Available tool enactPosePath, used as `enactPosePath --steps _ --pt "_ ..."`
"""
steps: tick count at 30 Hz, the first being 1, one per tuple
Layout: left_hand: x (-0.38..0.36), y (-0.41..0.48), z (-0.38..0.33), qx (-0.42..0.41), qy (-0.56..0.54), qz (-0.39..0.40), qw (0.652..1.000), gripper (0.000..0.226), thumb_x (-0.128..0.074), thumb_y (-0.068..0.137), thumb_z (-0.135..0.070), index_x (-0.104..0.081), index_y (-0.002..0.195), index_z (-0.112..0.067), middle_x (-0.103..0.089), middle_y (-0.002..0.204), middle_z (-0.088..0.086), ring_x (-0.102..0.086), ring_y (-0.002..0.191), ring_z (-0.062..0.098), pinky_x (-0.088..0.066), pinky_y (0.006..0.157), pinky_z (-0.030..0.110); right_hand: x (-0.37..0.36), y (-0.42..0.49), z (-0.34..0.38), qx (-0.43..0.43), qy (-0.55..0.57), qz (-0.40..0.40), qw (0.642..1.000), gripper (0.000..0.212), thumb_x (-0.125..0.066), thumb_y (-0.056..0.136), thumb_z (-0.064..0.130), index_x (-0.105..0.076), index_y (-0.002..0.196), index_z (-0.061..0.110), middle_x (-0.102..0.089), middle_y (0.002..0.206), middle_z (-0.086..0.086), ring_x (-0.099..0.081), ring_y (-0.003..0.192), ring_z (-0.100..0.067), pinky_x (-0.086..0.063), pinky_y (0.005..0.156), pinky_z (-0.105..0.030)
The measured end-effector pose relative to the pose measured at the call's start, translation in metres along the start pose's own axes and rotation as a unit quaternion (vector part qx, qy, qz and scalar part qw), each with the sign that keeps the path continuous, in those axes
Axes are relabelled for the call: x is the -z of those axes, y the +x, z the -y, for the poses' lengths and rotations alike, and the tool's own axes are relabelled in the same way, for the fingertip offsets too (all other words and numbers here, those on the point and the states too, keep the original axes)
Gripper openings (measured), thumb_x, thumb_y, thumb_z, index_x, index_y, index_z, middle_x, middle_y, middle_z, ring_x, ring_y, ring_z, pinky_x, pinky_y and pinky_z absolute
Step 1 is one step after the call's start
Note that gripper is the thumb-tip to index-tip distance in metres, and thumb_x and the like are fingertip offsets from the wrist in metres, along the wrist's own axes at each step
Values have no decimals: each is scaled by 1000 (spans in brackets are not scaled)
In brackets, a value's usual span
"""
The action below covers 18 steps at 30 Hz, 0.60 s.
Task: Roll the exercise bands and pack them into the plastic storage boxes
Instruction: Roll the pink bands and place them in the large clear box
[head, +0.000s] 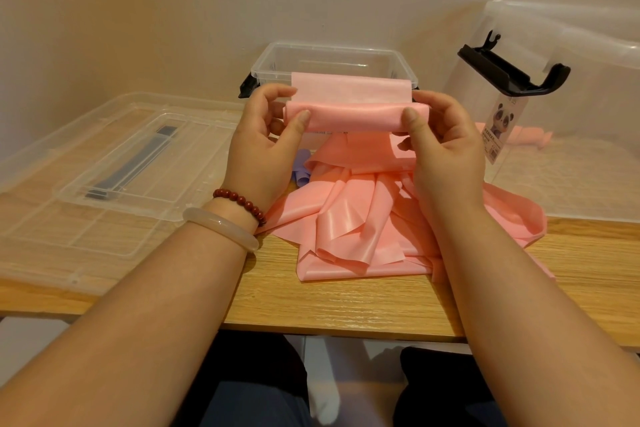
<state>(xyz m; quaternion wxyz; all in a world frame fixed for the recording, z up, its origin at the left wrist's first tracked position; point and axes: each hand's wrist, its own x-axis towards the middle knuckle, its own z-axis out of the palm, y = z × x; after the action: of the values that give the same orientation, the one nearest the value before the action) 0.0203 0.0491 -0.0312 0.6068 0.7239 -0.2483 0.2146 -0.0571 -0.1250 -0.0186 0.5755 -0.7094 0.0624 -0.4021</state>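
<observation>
A pink exercise band (353, 116) is partly rolled and held in the air above the table. My left hand (266, 149) pinches the roll's left end and my right hand (440, 146) pinches its right end. The loose tail of the band (349, 229) hangs down and lies crumpled on the wooden table. Right behind the roll stands a small clear storage box (273, 57) with black latches, open and with nothing seen inside. A rolled purple band (302, 166) lies on the table beside my left hand, partly hidden.
A clear lid with a grey handle (114, 170) lies flat at the left. A large clear box (568, 107) with a black latch and a panda label stands at the right, pink band (526, 137) showing through it. The table's front edge (346, 329) is near my lap.
</observation>
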Motion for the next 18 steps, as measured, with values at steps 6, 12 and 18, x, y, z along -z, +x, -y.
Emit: enactPosePath --steps 6,12,18 --pt "1 -2 0 -19 25 10 999 20 -49 99 -21 -54 100 -41 -55 86 -16 -52 73 4 -49 64 23 1 0 0 -5 2 -1 1000 20 -56 98 18 -59 118 16 -68 94 -11 -62 68 -3 -54 59 -26" --pt "2 -2 -2 12 -15 -4 1000 19 -46 97 -18 -58 106 -31 -56 97 -16 -55 82 6 -46 66 15 0 -1 3 -8 26 45 999 39 -67 89 6 -59 127 14 -68 111 -1 -67 91 -4 -54 76 -18" --pt "2 -2 -2 8 -3 0 1000 21 -46 99 -13 -57 109 -27 -58 98 -17 -60 81 -3 -45 65 10 0 0 2 -7 4 18 1000 22 -63 94 15 -64 116 17 -70 97 0 -69 88 -15 -55 65 -21"
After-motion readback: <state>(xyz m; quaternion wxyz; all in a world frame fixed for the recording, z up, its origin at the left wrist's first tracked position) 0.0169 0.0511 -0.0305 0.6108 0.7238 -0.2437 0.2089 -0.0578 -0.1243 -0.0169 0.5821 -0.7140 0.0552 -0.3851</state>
